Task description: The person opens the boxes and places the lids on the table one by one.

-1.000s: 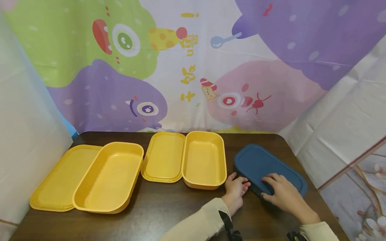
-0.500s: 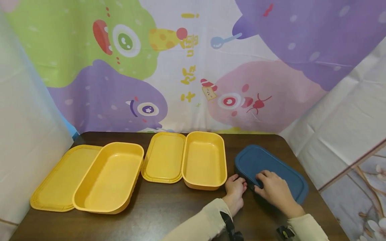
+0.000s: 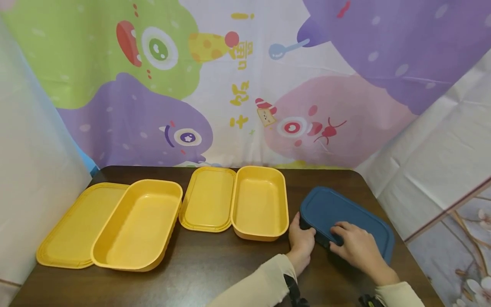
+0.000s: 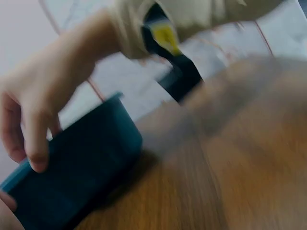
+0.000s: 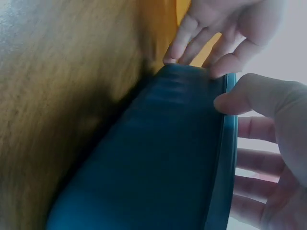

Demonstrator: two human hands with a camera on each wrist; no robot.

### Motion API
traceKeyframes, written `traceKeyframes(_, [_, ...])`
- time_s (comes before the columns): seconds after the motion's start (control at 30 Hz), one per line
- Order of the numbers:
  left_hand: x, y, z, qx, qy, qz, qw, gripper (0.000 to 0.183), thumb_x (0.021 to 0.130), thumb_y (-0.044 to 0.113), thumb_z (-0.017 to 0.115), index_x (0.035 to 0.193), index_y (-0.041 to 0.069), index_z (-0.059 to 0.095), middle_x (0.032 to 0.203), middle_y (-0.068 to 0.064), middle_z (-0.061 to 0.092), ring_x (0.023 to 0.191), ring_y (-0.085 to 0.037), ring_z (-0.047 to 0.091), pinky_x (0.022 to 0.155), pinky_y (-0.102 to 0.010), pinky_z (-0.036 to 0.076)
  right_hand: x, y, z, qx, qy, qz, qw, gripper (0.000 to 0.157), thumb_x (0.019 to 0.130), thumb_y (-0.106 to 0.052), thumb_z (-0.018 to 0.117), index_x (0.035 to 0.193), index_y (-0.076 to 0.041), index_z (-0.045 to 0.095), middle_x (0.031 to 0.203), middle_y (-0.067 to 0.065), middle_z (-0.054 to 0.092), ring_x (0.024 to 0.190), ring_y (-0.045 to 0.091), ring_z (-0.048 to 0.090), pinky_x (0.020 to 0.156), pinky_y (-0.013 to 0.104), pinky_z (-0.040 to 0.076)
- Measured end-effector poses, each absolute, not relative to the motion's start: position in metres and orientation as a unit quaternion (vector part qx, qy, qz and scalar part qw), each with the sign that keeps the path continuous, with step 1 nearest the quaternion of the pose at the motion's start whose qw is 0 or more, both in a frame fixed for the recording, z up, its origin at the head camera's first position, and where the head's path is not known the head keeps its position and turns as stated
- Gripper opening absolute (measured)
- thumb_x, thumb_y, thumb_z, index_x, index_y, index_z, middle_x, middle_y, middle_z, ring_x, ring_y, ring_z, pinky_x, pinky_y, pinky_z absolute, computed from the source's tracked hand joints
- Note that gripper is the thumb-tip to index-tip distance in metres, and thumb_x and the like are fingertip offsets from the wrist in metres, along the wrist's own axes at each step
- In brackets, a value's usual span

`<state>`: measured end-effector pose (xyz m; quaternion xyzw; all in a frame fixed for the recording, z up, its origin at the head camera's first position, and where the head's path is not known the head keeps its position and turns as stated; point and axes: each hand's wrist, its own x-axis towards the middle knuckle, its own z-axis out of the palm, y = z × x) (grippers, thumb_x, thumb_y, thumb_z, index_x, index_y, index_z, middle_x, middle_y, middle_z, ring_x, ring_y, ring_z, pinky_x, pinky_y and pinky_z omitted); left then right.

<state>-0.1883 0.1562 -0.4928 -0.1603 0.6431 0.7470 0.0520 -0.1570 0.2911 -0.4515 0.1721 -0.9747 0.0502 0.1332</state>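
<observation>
A dark blue food container [image 5: 144, 153] stands at an angle on the right side of the table. Its flat blue lid [image 3: 330, 204] lies on top. My left hand [image 3: 301, 243] grips the container's near left corner, thumb on the near side and fingers round the end. On the near long edge, my right hand [image 3: 358, 249] pinches the lid's rim. Its thumb [image 5: 235, 101] presses against the rim, while the fingers bend over the top. In the right wrist view, the left hand's fingertips [image 5: 223, 67] touch the container's end. The container's far side is hidden.
Left of the container stands a small yellow box [image 3: 261, 204], beside a flat yellow lid [image 3: 209, 198]. Farther left, a larger yellow box [image 3: 140, 226] overlaps another yellow lid [image 3: 78, 230]. A cartoon-printed curtain [image 3: 230, 145] hangs behind the brown table [image 3: 199, 273].
My left hand has closed round the container's corner. My right hand slid left along the lid's edge, then back right. The container has shifted slightly right and nearer.
</observation>
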Motion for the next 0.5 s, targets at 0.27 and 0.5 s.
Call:
traceKeyframes(0.27, [-0.179,0.151,-0.501,-0.020,0.791,0.610,0.042,0.101,0.073,0.021,0.085,0.154,0.009,0.025,0.159,-0.014,0.027,0.144,-0.030,0.033,0.113,-0.048,0.035,-0.157,0.303,-0.436,0.204,-0.969,0.072,0.122,0.028,0.069,-0.019,0.085,0.094,-0.013,0.074,0.098,0.001,0.071,0.074,0.020,0.068,0.056,0.034,0.053])
traceKeyframes(0.5, [-0.179,0.144,-0.500,0.037,0.835,0.547,0.049,0.114,0.071,0.046,0.084,0.156,0.010,0.017,0.161,-0.011,0.021,0.149,-0.025,0.024,0.118,-0.045,0.029,-0.155,0.314,-0.426,0.223,-0.963,0.088,0.125,0.026,0.070,-0.019,0.084,0.094,-0.015,0.074,0.097,-0.003,0.072,0.082,0.019,0.070,0.067,0.037,0.056])
